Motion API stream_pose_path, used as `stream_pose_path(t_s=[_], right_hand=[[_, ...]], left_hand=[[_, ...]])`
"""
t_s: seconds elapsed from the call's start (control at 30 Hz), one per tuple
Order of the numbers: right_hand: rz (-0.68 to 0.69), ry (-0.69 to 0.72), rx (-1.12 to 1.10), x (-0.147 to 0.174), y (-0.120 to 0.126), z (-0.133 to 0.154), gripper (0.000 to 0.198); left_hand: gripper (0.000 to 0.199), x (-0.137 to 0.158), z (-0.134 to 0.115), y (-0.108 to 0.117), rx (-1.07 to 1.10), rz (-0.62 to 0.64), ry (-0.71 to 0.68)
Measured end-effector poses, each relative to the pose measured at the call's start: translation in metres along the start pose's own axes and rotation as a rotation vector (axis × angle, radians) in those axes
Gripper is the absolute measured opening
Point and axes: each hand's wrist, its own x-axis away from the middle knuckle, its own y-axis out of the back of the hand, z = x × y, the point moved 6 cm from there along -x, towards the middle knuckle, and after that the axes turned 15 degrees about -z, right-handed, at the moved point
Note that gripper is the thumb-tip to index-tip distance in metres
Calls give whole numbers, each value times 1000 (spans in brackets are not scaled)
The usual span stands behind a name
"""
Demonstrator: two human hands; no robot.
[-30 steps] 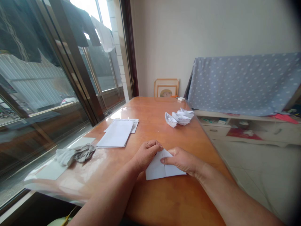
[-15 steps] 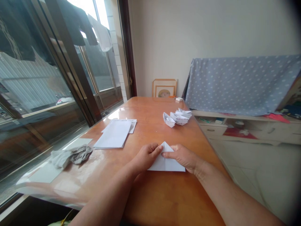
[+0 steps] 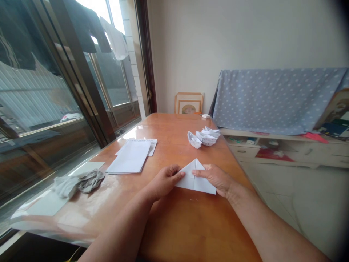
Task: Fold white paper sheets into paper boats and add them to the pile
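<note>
A sheet of white paper folded into a triangle (image 3: 200, 185) is held between my two hands just above the table, its point facing away from me. My left hand (image 3: 168, 179) pinches its left edge, thumb on top. From the right, my right hand (image 3: 216, 178) grips it with the thumb lying across the upper face near the centre crease. The fingers beneath the paper are hidden. Beyond my hands, several folded paper boats (image 3: 204, 137) with print on them stand close together.
To the left lies a stack of white paper sheets (image 3: 130, 156). Nearer the window is a crumpled grey cloth (image 3: 91, 181). A small white box (image 3: 205, 116) sits at the far end of the wooden table (image 3: 169, 127), whose right edge runs beside my right arm.
My hands have lifted the folded paper slightly and tilted it, its right corner lower. My left thumb has shifted away from the peak toward the left edge.
</note>
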Motion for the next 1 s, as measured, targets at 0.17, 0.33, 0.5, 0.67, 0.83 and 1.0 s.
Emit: stream_pose_path(t_s=[0.17,0.33,0.5,0.67,0.83,1.0], right_hand=[[38,7,32,2,-3,0,36],[60,79,-38,6,-5,10,40],[5,138,-73,5,-3,15,40],[-124,270,-19,0,2,17,44],[-101,232,32,-5,-4,5,43],[-38,196,76,-2,-12,-1,43]], left_hand=[[35,-1,3,-3,62,6,39],[33,-3,0,2,124,-58,63],[32,-5,0,7,169,-103,90],[31,-9,7,14,110,-181,99],[29,-10,16,18,-37,-213,94],[50,-9,16,20,50,-180,145]])
